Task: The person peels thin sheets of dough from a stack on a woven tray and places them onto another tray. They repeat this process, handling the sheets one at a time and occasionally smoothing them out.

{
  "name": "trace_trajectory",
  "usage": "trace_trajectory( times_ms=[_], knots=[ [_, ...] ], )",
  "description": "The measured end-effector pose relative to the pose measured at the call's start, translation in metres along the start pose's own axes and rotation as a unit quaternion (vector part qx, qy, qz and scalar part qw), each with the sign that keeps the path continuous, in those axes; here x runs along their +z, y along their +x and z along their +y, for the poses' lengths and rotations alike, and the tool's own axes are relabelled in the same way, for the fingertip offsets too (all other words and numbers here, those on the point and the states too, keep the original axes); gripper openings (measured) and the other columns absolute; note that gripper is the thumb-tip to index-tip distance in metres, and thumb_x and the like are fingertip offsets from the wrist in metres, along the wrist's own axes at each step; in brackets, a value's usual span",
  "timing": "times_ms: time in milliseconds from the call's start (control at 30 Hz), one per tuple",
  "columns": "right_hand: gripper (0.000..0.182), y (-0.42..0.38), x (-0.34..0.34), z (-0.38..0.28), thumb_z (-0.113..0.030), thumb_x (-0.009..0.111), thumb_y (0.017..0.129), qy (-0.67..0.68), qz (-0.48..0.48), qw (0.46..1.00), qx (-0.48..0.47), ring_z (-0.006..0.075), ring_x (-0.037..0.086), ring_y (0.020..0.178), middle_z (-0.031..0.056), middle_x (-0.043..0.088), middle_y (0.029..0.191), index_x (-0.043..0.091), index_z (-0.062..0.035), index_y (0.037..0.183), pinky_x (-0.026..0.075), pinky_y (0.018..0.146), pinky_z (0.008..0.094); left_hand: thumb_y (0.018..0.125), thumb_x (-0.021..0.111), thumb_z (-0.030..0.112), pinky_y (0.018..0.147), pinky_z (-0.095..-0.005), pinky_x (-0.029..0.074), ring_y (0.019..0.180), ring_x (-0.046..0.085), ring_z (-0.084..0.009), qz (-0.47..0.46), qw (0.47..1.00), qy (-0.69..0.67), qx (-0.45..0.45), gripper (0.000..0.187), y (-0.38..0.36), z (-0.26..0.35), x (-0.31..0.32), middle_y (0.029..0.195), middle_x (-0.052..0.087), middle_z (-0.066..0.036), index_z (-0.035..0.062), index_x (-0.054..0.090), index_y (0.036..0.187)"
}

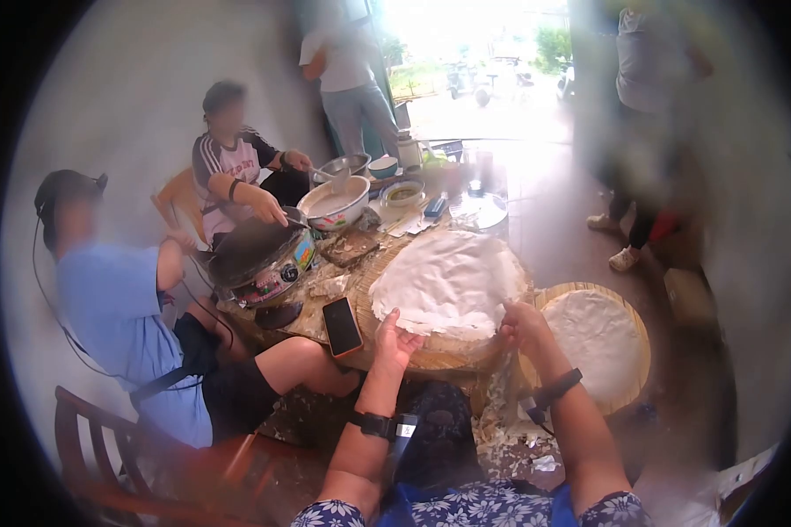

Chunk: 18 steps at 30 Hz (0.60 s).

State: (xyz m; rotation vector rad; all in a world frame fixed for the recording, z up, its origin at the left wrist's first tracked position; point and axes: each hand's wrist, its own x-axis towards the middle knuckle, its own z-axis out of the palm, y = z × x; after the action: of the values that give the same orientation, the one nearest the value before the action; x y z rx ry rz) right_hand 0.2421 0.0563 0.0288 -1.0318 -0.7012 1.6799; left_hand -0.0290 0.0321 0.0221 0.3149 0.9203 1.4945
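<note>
A wide, thin, pale sheet (448, 281) lies over a round woven tray (457, 351) on the table in front of me. My left hand (397, 341) is at its near left edge, palm up, with the ragged rim between thumb and fingers. At the near right edge my right hand (523, 327) is closed, its fingertips pinched at the sheet's rim. A second round woven tray (643, 347), bearing another pale sheet (589, 338), is to the right of my right hand.
A phone (342, 327) lies left of my left hand. Beyond it are a round griddle (253, 250), a basin (334, 206) of pale batter, bowls and a lid (479, 211). Two people sit at the left; others stand behind and at the right.
</note>
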Motion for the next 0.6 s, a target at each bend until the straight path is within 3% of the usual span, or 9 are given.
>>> trace_trajectory(
  times_ms=[233, 367, 433, 600],
  knots=[
    [0.018, 0.03, 0.01, -0.002, -0.022, 0.063, 0.083, -0.142, 0.074, 0.972, -0.169, 0.0123, 0.051, 0.045, 0.002, 0.054, 0.063, 0.056, -0.0057, 0.084, 0.039, 0.034, 0.0258, 0.087, 0.056, 0.023, 0.075, -0.0427, 0.051, 0.088, 0.06, -0.0245, 0.02, 1.0, -0.002, -0.021, 0.025, 0.019, 0.011, -0.015, 0.1, 0.061, -0.008, 0.0099, 0.054, 0.108],
    [0.014, 0.031, 0.012, -0.003, -0.017, 0.062, 0.081, -0.138, 0.077, 0.979, -0.127, 0.013, 0.05, 0.044, 0.0027, 0.055, 0.062, 0.059, -0.004, 0.084, 0.038, 0.033, 0.0266, 0.088, 0.054, 0.018, 0.081, -0.0462, 0.052, 0.093, 0.061, -0.0268, 0.002, 1.0, 0.002, -0.031, 0.024, 0.027, 0.014, -0.02, 0.102, 0.061, -0.009, 0.0067, 0.053, 0.109],
    [0.012, 0.04, 0.011, 0.0, -0.015, 0.06, 0.08, -0.157, 0.075, 0.977, -0.122, 0.0124, 0.051, 0.045, 0.0027, 0.056, 0.063, 0.06, -0.003, 0.084, 0.039, 0.035, 0.027, 0.087, 0.052, 0.013, 0.082, -0.0472, 0.052, 0.096, 0.06, -0.0276, -0.019, 1.0, 0.02, -0.011, 0.026, 0.031, 0.018, -0.022, 0.105, 0.06, -0.01, 0.0054, 0.051, 0.112],
    [0.012, 0.046, 0.018, 0.001, -0.01, 0.055, 0.079, -0.189, 0.101, 0.943, -0.254, 0.0109, 0.05, 0.048, 0.0021, 0.057, 0.063, 0.063, -0.0015, 0.082, 0.04, 0.041, 0.0279, 0.083, 0.049, 0.003, 0.083, -0.0479, 0.052, 0.102, 0.059, -0.0275, -0.055, 0.994, 0.043, 0.08, 0.038, 0.012, 0.032, -0.001, 0.113, 0.056, -0.011, 0.0045, 0.044, 0.121]
  ],
)
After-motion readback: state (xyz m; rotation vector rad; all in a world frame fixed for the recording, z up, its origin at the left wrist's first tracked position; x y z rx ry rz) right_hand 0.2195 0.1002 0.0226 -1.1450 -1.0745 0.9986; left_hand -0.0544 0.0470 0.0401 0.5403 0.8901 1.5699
